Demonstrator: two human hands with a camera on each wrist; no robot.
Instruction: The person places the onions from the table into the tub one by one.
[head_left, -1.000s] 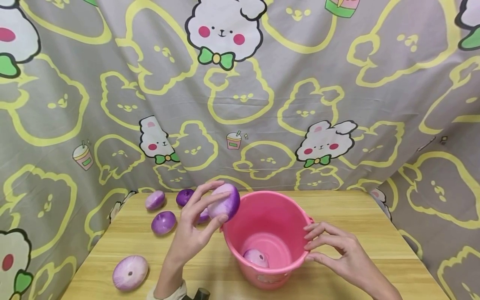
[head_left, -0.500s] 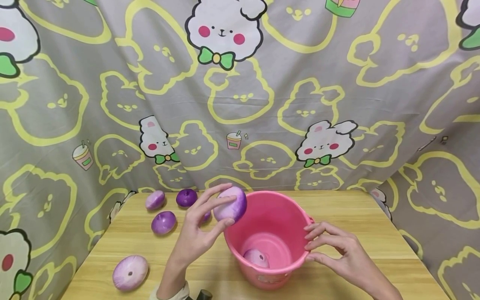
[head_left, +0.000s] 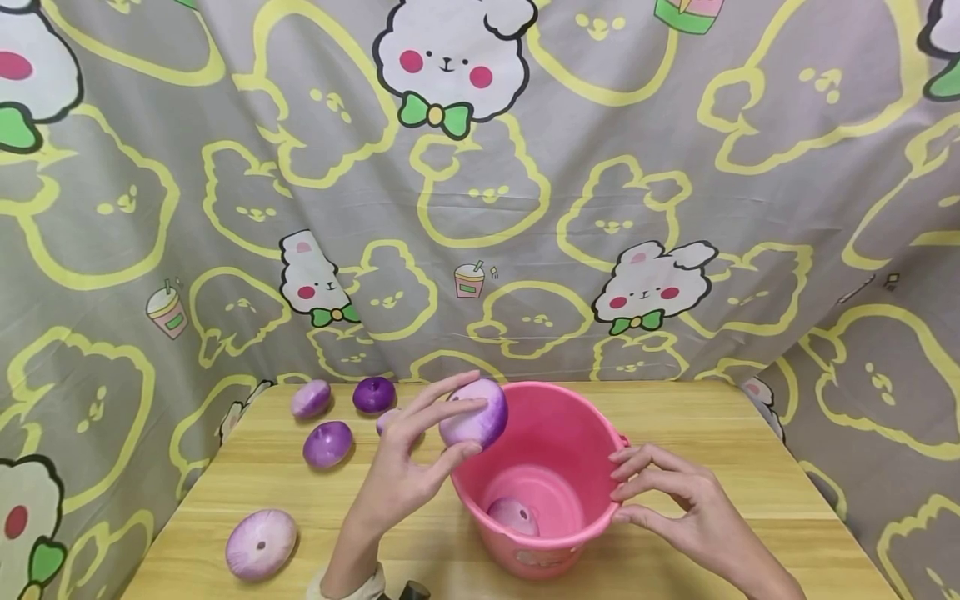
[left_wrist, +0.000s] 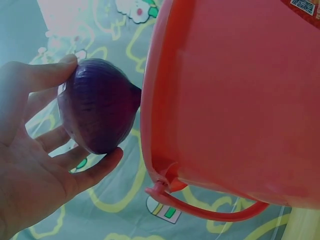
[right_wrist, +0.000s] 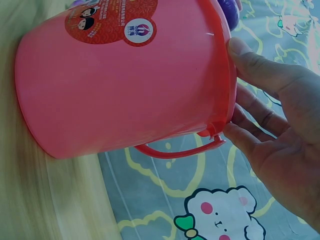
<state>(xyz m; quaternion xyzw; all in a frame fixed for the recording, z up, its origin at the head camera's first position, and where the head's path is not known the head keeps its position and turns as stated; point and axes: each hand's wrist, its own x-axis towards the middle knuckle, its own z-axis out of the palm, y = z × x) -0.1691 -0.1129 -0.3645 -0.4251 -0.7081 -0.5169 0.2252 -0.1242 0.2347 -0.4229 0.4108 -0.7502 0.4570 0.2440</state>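
Between the thumb and fingers of my left hand (head_left: 401,479) is a purple-and-white onion (head_left: 483,412), held at the left rim of a pink bucket (head_left: 551,433). The left wrist view shows the pointed tip of this onion (left_wrist: 102,107) towards the bucket wall (left_wrist: 225,110). My right hand (head_left: 678,500) pinches the bucket's right rim; in the right wrist view its thumb (right_wrist: 260,67) lies at the rim's edge. Inside the upright bucket, a pale purple onion (head_left: 512,515) rests on the bottom, partly hidden by the near wall.
On the wooden table (head_left: 675,417), several more onions lie to the left, one pale onion (head_left: 261,545) nearest the front and a dark purple one (head_left: 373,395) at the back. A red handle (right_wrist: 175,152) hangs on the bucket. Behind stands a patterned grey curtain (head_left: 525,208).
My left hand has moved right and slightly down with the onion, to the bucket's left rim. An onion behind that hand shows differently now. The right hand and bucket stay put.
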